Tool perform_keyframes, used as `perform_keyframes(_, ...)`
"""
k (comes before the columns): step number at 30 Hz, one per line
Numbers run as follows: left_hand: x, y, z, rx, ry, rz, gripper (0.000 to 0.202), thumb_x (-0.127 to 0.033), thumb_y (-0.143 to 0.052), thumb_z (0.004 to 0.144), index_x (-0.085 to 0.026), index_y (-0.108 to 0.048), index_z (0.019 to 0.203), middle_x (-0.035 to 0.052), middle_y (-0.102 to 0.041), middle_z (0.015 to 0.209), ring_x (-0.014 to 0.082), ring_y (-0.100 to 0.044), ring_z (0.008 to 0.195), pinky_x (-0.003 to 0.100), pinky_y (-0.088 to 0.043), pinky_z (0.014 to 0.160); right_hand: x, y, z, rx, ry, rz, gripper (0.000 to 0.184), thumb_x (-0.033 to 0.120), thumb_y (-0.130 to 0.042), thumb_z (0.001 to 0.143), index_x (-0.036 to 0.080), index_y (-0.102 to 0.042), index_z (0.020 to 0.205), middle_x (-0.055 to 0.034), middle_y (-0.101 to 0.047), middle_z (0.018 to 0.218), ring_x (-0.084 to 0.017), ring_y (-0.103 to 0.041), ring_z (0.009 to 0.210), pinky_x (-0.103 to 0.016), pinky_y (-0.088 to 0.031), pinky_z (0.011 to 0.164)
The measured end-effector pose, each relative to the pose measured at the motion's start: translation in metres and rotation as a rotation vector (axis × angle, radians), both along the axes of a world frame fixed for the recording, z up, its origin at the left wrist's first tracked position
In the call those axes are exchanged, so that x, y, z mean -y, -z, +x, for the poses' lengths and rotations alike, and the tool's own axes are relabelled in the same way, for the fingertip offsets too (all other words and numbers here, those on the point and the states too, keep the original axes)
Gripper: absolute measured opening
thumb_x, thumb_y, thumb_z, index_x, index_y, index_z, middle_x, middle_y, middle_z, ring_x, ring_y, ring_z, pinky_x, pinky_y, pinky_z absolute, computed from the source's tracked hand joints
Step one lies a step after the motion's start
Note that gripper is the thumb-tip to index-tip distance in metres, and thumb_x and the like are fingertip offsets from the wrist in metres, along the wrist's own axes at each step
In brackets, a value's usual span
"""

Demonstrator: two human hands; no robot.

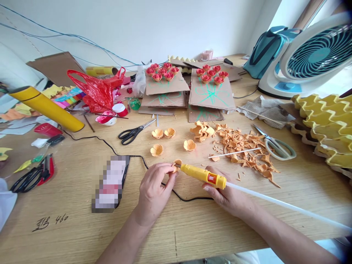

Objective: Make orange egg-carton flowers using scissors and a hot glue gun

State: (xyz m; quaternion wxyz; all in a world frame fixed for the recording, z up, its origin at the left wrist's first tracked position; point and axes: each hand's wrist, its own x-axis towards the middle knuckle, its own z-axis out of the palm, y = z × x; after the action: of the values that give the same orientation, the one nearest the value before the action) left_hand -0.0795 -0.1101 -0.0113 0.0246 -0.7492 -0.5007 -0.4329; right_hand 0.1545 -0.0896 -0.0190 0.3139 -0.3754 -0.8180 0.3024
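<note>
My left hand [154, 189] pinches a small orange paper flower [177, 164] just above the wooden table [68, 227]. My right hand [228, 196] grips a yellow glue gun [203, 175] with a long white glue stick [286, 207] trailing out its back. The gun's tip touches the flower. Several loose orange flowers [163, 134] lie just beyond the hands, and a pile of orange cuttings [244, 148] with a thin white stick [233, 153] lies to the right.
Black scissors [133, 134] and grey-handled scissors [276, 145] lie on the table. Red flowers [162, 71] sit on cardboard sheets at the back. A fan [313, 55], yellow egg trays [327, 124], a yellow tube [46, 108], a red bag [95, 91] and a black cord [104, 141] surround the area.
</note>
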Motion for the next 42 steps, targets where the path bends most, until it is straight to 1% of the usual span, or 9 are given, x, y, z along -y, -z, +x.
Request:
perform_keyframes(4,0.000,0.000,0.002,0.047,-0.025,-0.025,0.022,-0.004,-0.069,0.087,-0.020,-0.061,0.099,0.0013,-0.074,0.095,0.0130,-0.071,0.087,0.025,-0.056,0.085,0.000,0.003,0.003,-0.070,0.018,-0.130,0.045,0.059,-0.038,0.102,0.022,-0.056,0.084,-0.0055,-0.061,0.080,-0.020,-0.058,0.073,-0.033,-0.050,0.070)
perform_keyframes(9,0.001,0.000,0.004,0.090,-0.102,-0.065,0.024,-0.010,-0.073,0.086,-0.020,-0.061,0.104,-0.0024,-0.070,0.084,0.0104,-0.068,0.073,0.022,-0.054,0.078,-0.002,0.009,0.007,-0.326,0.011,-0.471,0.050,0.067,-0.047,0.097,0.020,-0.059,0.083,-0.0014,-0.052,0.072,-0.015,-0.047,0.063,-0.028,-0.041,0.057)
perform_keyframes(12,0.002,0.000,0.005,0.121,-0.109,-0.107,0.026,-0.013,-0.074,0.085,-0.021,-0.063,0.107,-0.0026,-0.071,0.085,0.0108,-0.067,0.072,0.023,-0.054,0.078,-0.005,0.012,0.005,-0.500,-0.044,-0.654,0.043,0.061,-0.059,0.094,0.019,-0.063,0.086,-0.0008,-0.052,0.076,-0.013,-0.044,0.063,-0.027,-0.037,0.058)
perform_keyframes(16,0.002,0.001,0.007,0.159,-0.088,-0.182,0.020,-0.013,-0.073,0.087,-0.022,-0.066,0.104,-0.0020,-0.070,0.086,0.0114,-0.066,0.074,0.025,-0.053,0.078,-0.008,0.013,-0.003,-0.860,-0.149,-0.852,0.029,0.048,-0.072,0.089,0.020,-0.066,0.094,0.0012,-0.049,0.079,-0.010,-0.041,0.062,-0.025,-0.033,0.058)
perform_keyframes(20,0.001,0.004,0.011,0.158,-0.049,-0.218,0.020,-0.012,-0.072,0.086,-0.022,-0.065,0.101,-0.0023,-0.069,0.083,0.0118,-0.063,0.073,0.025,-0.051,0.076,-0.011,0.010,-0.011,-1.077,-0.084,-0.919,0.025,0.040,-0.077,0.086,0.021,-0.061,0.086,0.0009,-0.055,0.085,-0.009,-0.047,0.062,-0.025,-0.038,0.061)
perform_keyframes(23,0.001,0.008,0.015,0.113,0.000,-0.219,0.017,-0.011,-0.069,0.087,-0.021,-0.064,0.100,-0.0014,-0.068,0.084,0.0127,-0.061,0.074,0.026,-0.051,0.076,-0.013,0.011,-0.017,-1.017,0.038,-0.944,0.029,0.038,-0.081,0.082,0.021,-0.058,0.084,-0.0006,-0.063,0.091,-0.009,-0.052,0.063,-0.024,-0.040,0.061)
perform_keyframes(26,0.001,0.012,0.018,0.048,0.051,-0.237,0.016,-0.009,-0.066,0.088,-0.021,-0.062,0.098,-0.0001,-0.068,0.086,0.0136,-0.060,0.074,0.028,-0.050,0.075,-0.014,0.016,-0.021,-0.895,0.107,-0.937,0.033,0.043,-0.082,0.080,0.022,-0.057,0.083,0.0003,-0.063,0.084,-0.009,-0.051,0.061,-0.024,-0.039,0.057)
perform_keyframes(37,0.000,0.026,0.027,-0.051,0.065,-0.415,0.010,-0.013,-0.062,0.090,-0.021,-0.059,0.094,0.0006,-0.065,0.084,0.0153,-0.061,0.071,0.028,-0.049,0.068,-0.015,0.012,-0.022,-0.623,0.163,-0.866,0.038,0.051,-0.076,0.081,0.022,-0.052,0.082,0.0037,-0.057,0.066,-0.012,-0.050,0.059,-0.026,-0.040,0.056)
perform_keyframes(42,-0.002,0.027,0.028,-0.014,0.076,-0.435,0.011,-0.012,-0.065,0.088,-0.020,-0.060,0.095,0.0008,-0.065,0.085,0.0148,-0.062,0.070,0.027,-0.049,0.065,-0.011,0.011,-0.023,-0.474,0.171,-0.712,0.031,0.048,-0.070,0.085,0.022,-0.055,0.077,0.0008,-0.058,0.069,-0.014,-0.051,0.063,-0.031,-0.044,0.063)
